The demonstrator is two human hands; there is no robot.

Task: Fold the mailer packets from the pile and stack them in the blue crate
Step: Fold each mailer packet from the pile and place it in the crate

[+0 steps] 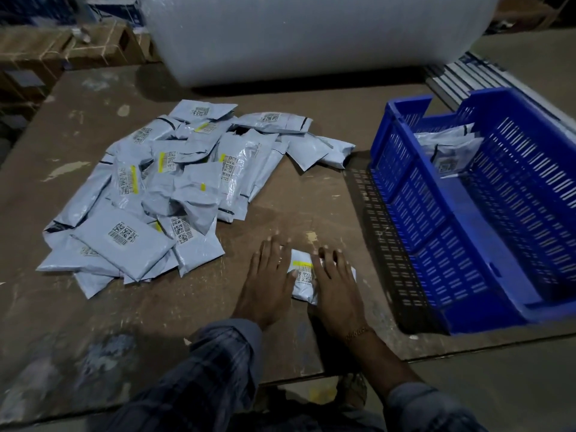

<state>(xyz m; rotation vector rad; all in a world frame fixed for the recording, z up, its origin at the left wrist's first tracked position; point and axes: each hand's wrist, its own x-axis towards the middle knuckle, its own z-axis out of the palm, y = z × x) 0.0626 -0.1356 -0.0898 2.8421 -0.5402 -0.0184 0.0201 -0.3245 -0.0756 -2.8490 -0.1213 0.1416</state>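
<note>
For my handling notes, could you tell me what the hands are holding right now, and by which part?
Nothing is gripped. Both hands press one mailer packet flat on the table: the left hand at its left edge, the right hand over its right half.

A loose pile of grey mailer packets (pixel 162 194) with barcode labels sprawls across the frame's centre-left. 1 packet (pixel 304 277), small and labelled, lies flat at lower centre. The blue crate (pixel 461 269), at right, holds several packets (pixel 448 151) at its far end.

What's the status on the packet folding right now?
Both hands, left and right, flat on one packet. Pile waiting. Crate holds a few packets. Nothing in the way.
</note>
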